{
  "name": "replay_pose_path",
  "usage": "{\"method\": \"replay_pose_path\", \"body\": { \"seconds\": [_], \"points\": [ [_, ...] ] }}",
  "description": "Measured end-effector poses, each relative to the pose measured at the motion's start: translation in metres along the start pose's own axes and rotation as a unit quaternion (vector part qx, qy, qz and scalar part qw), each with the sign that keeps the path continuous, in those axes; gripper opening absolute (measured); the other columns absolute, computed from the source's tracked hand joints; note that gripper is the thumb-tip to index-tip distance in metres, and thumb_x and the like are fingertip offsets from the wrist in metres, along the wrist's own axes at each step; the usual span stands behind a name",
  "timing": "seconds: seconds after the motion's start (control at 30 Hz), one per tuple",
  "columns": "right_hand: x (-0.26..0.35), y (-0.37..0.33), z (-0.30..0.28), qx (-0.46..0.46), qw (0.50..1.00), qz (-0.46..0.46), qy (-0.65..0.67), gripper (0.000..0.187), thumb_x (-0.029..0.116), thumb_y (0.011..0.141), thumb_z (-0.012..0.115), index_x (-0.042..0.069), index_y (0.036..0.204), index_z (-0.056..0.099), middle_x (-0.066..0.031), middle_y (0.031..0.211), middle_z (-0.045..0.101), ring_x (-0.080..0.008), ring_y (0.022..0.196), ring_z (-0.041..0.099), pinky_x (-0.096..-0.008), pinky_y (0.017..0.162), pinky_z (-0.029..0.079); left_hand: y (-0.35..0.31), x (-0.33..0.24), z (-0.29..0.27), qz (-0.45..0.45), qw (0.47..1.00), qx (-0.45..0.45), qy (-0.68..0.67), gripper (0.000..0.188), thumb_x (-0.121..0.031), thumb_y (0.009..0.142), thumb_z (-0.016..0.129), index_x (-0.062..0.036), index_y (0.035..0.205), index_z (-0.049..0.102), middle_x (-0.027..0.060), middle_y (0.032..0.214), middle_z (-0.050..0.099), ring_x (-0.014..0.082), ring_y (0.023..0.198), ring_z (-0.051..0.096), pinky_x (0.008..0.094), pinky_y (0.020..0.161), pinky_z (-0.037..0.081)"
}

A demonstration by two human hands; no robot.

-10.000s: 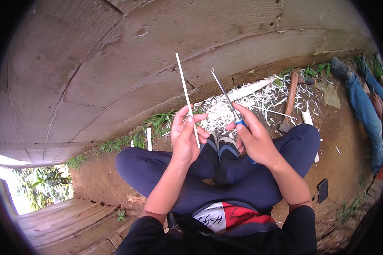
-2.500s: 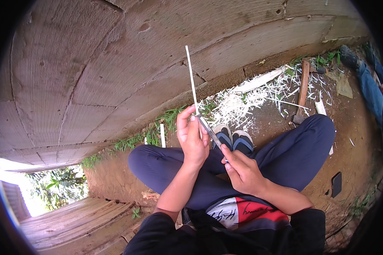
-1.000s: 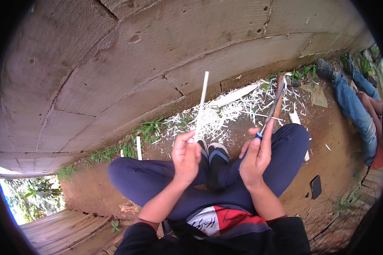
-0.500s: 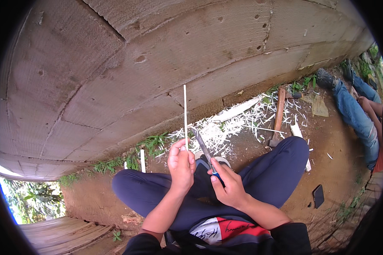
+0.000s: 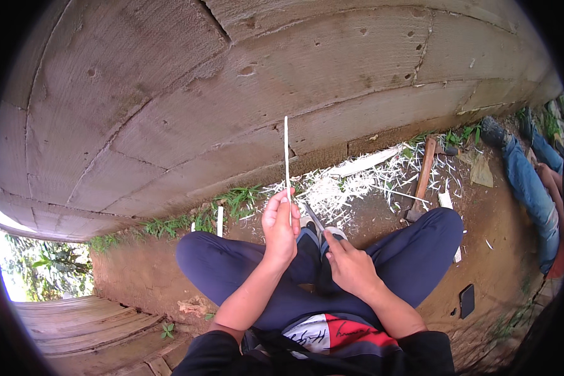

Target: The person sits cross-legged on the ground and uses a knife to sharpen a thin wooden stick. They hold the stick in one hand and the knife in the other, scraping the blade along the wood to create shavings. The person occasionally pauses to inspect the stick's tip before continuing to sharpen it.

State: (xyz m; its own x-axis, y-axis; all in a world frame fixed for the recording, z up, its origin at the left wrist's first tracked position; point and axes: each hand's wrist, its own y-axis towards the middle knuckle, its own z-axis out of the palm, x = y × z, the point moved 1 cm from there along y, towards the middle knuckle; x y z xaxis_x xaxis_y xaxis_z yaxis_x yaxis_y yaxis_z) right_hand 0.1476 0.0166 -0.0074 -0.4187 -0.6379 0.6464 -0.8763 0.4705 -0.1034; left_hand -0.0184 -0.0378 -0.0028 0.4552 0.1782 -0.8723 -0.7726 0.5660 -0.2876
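Observation:
A thin pale wooden stick (image 5: 286,150) stands nearly upright in my left hand (image 5: 280,227), pinched low down between thumb and fingers. My right hand (image 5: 352,268) is closed round the handle of a knife (image 5: 314,217), with the forefinger laid along its back. The dark blade points up and to the left, beside the left hand and apart from the stick. The fingers hide most of the knife's handle. Below both hands are my crossed legs (image 5: 244,263) in dark blue trousers.
White shavings (image 5: 332,194) and a split piece of wood (image 5: 368,161) lie along the concrete wall (image 5: 232,113). A wooden-handled tool (image 5: 425,175) rests right of them. A black phone (image 5: 467,301) lies on the dirt. Another person's jeans-clad leg (image 5: 529,194) stretches in at far right.
The right hand has turned and drawn back, taking the blade away from the stick. The left hand still grips the stick. The whole view has shifted slightly.

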Motion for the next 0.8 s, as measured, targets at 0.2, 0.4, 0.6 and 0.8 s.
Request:
{"method": "replay_pose_path", "body": {
  "seconds": [0.2,0.4,0.6,0.8],
  "points": [
    [0.008,0.008,-0.043,-0.186,0.933,-0.184,0.248,0.051,0.004,0.081,0.062,-0.004,0.128,0.044,-0.0162,0.089,0.062,-0.0241,0.064,0.064,-0.0326,0.059,0.052,0.004,0.007,-0.004,0.055,0.997,0.0,0.049,0.018,-0.016,0.096,0.047,-0.0035,0.108,0.054,-0.0009,0.068,0.051,0.0023,0.044,0.037,0.0163,0.038,0.028],
    [0.004,0.041,-0.113,-0.309,0.883,-0.322,0.145,0.053,-0.001,0.077,0.063,-0.007,0.125,0.042,-0.0174,0.083,0.06,-0.0215,0.06,0.062,-0.0297,0.053,0.05,0.007,0.008,-0.015,0.063,0.997,-0.016,0.032,0.017,-0.015,0.095,0.049,-0.0034,0.108,0.053,-0.0002,0.07,0.052,0.0019,0.047,0.039,0.0158,0.04,0.03],
    [-0.017,0.085,-0.096,-0.06,0.661,0.108,0.74,0.03,0.012,0.09,0.054,0.005,0.118,0.046,0.0013,0.069,0.046,-0.0065,0.053,0.046,-0.0224,0.043,0.039,0.004,0.005,-0.006,0.088,0.995,-0.003,0.042,0.021,-0.01,0.092,0.054,-0.0025,0.111,0.053,0.0006,0.072,0.054,0.0021,0.048,0.041,0.0158,0.041,0.032],
    [-0.049,0.088,-0.089,-0.142,0.724,0.084,0.67,0.031,0.007,0.085,0.062,0.004,0.113,0.049,-0.0006,0.079,0.051,-0.0054,0.055,0.048,-0.0205,0.042,0.04,-0.011,0.016,0.01,0.062,0.993,0.077,0.068,0.024,-0.007,0.089,0.058,-0.0014,0.112,0.054,0.0026,0.076,0.055,0.0026,0.047,0.042,0.016,0.039,0.031]
  ]
}}
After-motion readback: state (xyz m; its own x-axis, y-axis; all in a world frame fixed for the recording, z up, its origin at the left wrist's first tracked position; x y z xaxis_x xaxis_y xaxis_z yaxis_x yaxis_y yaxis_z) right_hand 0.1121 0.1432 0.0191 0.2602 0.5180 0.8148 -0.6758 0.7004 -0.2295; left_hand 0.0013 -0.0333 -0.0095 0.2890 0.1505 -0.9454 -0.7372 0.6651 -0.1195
